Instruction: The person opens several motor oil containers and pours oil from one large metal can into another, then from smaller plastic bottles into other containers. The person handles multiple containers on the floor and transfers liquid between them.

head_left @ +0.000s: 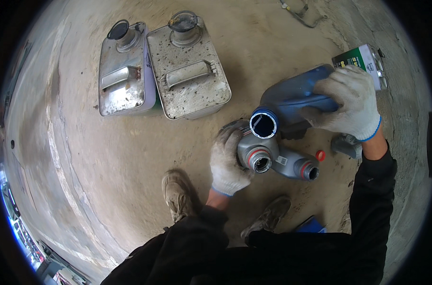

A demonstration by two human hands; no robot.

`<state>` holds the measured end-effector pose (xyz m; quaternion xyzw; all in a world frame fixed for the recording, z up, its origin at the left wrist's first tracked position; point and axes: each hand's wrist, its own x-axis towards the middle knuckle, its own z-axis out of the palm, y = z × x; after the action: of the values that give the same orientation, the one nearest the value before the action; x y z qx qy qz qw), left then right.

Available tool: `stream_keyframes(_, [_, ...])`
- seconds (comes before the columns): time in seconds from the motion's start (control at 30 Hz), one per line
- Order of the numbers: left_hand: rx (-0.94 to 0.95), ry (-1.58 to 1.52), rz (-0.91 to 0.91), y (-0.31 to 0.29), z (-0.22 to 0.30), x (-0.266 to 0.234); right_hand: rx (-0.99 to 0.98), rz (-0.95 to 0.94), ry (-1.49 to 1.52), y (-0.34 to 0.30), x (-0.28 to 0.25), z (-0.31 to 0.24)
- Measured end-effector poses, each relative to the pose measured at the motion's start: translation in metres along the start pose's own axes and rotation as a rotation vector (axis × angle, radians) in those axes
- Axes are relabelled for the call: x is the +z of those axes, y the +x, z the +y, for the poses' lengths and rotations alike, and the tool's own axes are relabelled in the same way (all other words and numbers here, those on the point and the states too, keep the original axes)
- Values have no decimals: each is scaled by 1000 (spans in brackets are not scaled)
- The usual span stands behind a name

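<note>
We stand on a bare concrete floor (130, 156) and look straight down at our own shoes, the left shoe (177, 194) and the right shoe (268, 216), both dusty. Our right hand (351, 102), in a white knit glove with a blue cuff, is wrapped around the body of a blue jug (292, 102) and holds it tipped on its side above the floor, so that its open mouth faces down toward us. That mouth hangs just above a grey bottle (256, 154), which our gloved left hand (229, 161) grips by its side; its neck has a red ring and the cap is off. We cannot tell whether anything is flowing between the two.

Just beside the grey bottle, on its right, a second grey bottle (296, 166) leans with its open red-ringed neck pointing toward us. A small red cap (320, 155) lies on the floor near it, and a grey object (346, 145) sits partly hidden under our right wrist.

Toward the far edge of the floor two large flat metal cans stand side by side and touching: the left can (123, 71) is shiny and scuffed, the right can (187, 71) is speckled with dirt. Each has a folded handle and a round spout. A small green and white can (363, 61) stands behind our right hand. A blue object (312, 224) peeks out by our right leg.
</note>
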<state>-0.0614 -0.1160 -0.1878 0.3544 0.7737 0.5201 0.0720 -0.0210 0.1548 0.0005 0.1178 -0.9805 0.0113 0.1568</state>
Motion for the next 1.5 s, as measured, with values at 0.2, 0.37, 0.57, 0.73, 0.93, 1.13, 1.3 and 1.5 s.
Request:
stream_keyframes(0.2, [20, -38, 60, -3, -2, 3, 48, -51, -48, 1, -6, -5])
stream_keyframes(0.37, [52, -34, 57, 0, -1, 1, 67, -91, -55, 2, -10, -8])
stream_keyframes(0.57, [27, -32, 57, 1, 3, -2, 39, -74, -75, 2, -9, -5])
stream_keyframes(0.73, [-13, -70, 116, 2, 0, 1, 156, -19, 38, -4, -4, 21])
stream_keyframes(0.93, [-205, -42, 140, -6, -7, 7, 432, 167, 178, -20, 34, 64])
stream_keyframes(1.13, [-328, -188, 111, -5, -24, 7, 579, 185, 304, -19, 60, 90])
stream_keyframes(1.3, [-228, -248, 94, 4, -12, 10, 774, 243, 374, -9, 64, 89])
stream_keyframes(1.5, [-216, -166, 48, 19, -6, 17, 734, 448, 312, -14, 58, 64])
